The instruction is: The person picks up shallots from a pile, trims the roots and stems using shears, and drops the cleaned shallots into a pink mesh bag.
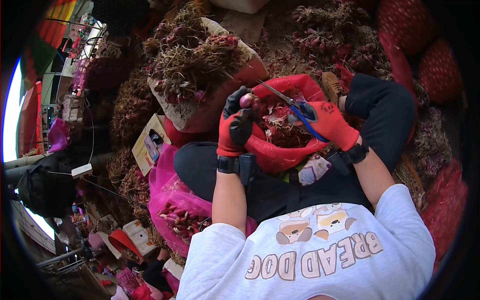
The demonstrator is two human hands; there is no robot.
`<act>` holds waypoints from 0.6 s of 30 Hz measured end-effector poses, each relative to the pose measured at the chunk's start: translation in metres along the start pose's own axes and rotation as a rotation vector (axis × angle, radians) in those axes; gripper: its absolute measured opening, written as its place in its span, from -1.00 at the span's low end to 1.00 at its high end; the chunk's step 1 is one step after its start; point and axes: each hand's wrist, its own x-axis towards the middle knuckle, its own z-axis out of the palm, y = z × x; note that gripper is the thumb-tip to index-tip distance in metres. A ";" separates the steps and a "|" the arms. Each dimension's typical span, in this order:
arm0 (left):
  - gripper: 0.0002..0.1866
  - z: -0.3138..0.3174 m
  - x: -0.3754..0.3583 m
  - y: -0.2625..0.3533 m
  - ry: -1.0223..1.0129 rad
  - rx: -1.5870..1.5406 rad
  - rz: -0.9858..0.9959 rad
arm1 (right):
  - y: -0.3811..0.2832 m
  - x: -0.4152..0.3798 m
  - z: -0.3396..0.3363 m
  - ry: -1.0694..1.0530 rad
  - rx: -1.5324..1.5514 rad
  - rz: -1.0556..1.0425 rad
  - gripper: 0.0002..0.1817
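Note:
My left hand [235, 122], in a red glove with black fingertips, is closed around a small purple-red shallot [247, 101] near its thumb and fingertips. Scissors with blue handles [305, 120] are in my right hand [332, 123], also gloved in red. Their blades point up and left, just above the shallot and apart from it. Below and between both hands, a red mesh bag [275, 156] lies open in front of my lap, with loose skins and trimmings [280, 125] inside.
Bunches of dried shallots [195, 60] top a pale block [175, 107] ahead. A pink mesh bag [165, 195] with shallots sits at my left, beside a card [146, 145] bearing a small device. Full red sacks [407, 25] stand at the upper right.

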 end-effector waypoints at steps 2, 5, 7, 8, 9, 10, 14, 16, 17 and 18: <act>-0.47 -0.014 0.001 0.002 -0.032 0.126 0.059 | 0.000 0.000 -0.001 -0.042 0.028 -0.007 -0.76; -0.45 -0.006 0.001 0.006 0.041 0.304 0.145 | 0.001 -0.002 -0.003 -0.096 -0.016 0.006 -0.78; -0.44 0.001 -0.001 0.007 0.096 0.355 0.177 | -0.003 -0.004 -0.004 -0.096 -0.010 -0.006 -0.77; -0.44 0.002 -0.001 0.007 0.104 0.349 0.180 | -0.003 -0.003 -0.003 -0.123 0.024 0.016 -0.77; -0.44 0.003 -0.001 0.007 0.112 0.342 0.183 | -0.001 -0.003 -0.003 -0.148 0.057 0.038 -0.77; -0.43 0.001 0.000 0.006 0.093 0.371 0.195 | 0.000 -0.002 -0.003 -0.174 0.091 0.060 -0.77; -0.43 -0.009 0.003 -0.002 0.049 0.503 0.222 | -0.004 -0.002 -0.001 -0.191 0.169 0.073 -0.77; -0.44 -0.011 0.003 -0.002 0.037 0.404 0.165 | 0.001 -0.002 0.003 -0.192 0.167 0.031 -0.77; -0.45 -0.012 0.002 -0.001 0.027 0.268 0.107 | 0.004 -0.002 0.006 -0.187 0.264 0.043 -0.76; -0.46 -0.013 0.001 0.000 0.018 0.131 0.050 | 0.006 -0.002 0.010 -0.182 0.360 0.054 -0.76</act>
